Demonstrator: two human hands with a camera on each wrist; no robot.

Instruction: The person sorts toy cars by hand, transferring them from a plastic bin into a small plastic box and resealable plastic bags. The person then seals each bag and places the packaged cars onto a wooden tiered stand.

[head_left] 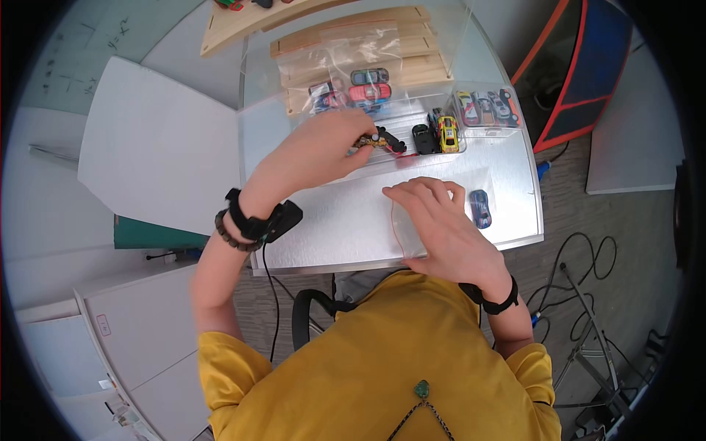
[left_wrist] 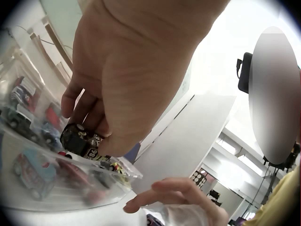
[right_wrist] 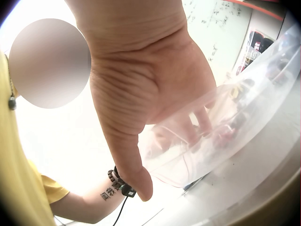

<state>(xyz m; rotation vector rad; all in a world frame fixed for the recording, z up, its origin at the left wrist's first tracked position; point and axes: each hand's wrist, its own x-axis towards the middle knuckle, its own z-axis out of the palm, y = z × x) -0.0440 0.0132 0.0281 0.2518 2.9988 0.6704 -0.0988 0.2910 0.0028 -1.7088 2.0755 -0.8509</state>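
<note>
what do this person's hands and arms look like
The hands are bare, the sleeves short and yellow. The left wrist has a black strap with a black box and cable, plus a dark beaded bracelet; dark characters mark that forearm. A black band circles the right wrist.

From my end, the counter (head_left: 323, 235) looks like brushed metal, pretty smooth, with bright glare off it. The open bag (right_wrist: 225, 146) is thin, see-through plastic, kinda cloudy and creased. The tray (left_wrist: 28, 153) and the lidded-looking box (head_left: 489, 131) read as clear, hard, shiny plastic. I see glossy paint on the yellow car (head_left: 448, 134) and blue car (head_left: 480, 209), but can't tell if the bodies are metal or plastic. The rack (head_left: 430, 42) looks like pale, smooth wood, fairly matt. Yellow shirt (head_left: 397, 338) is soft, matt cloth with wrinkles.
</note>
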